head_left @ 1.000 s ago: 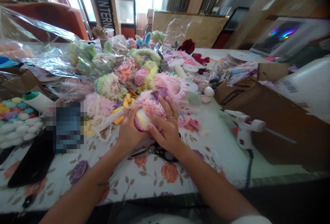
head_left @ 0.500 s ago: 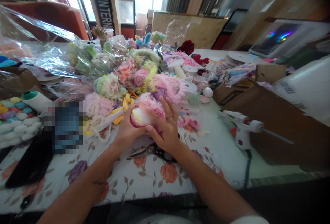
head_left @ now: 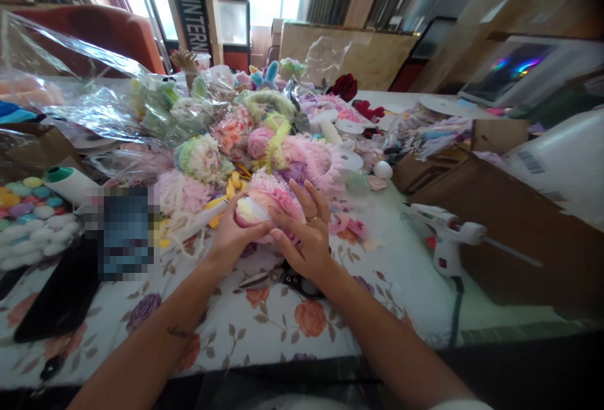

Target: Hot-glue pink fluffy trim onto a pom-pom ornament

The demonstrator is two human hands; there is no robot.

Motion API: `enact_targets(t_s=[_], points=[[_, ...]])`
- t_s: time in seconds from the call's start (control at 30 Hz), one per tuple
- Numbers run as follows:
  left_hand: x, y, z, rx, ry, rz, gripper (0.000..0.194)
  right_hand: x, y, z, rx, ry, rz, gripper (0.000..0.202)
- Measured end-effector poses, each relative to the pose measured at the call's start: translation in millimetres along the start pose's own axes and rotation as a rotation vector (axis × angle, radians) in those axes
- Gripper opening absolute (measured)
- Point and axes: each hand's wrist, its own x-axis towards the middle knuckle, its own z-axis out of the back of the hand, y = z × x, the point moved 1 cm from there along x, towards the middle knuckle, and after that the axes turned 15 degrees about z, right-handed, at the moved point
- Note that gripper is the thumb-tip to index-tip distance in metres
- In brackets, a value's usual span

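I have the fluffy pink bundle [head_left: 268, 195] gripped between both hands at the middle of the table [head_left: 245, 341]; I cannot tell whether it touches the cloth. My left hand [head_left: 231, 231] curls round its left side, thumb across the near face. My right hand [head_left: 304, 237] presses its right side, some fingers lifted off. I read this shared hold as a way to steady something round and soft without squashing it. Just nearer, the scissors [head_left: 295, 282] lie beside my right wrist, probably for easy pick-up. The glue gun [head_left: 446, 253] sits farther right, seemingly reachable yet clear of my forearms. Beyond, the pastel pile [head_left: 259, 143] looks kept as stock.
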Motion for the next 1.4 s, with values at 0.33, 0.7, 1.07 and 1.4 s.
enact_targets(t_s=[0.33,0.7,1.07,1.4], points=[[-5.4,-5.6,-5.3,-0.197,0.149,0.108,0.065,1.5,1.7,-0.5,-0.011,0.020,0.001,0.027],[-8.7,-8.2,-7.6,-0.203,0.169,0.166,0.064,3.7,2.5,0.2,0.015,0.061,-0.034,0.028],[-9.7,-10.3,-6.7,-0.327,0.254,0.229,0.051,2.2,2.6,0.8,-0.013,0.093,-0.032,0.032],[-10.7,-10.8,-7.4,-0.455,0.302,0.307,0.034,0.6,0.8,0.1,0.012,0.074,-0.024,0.036]])
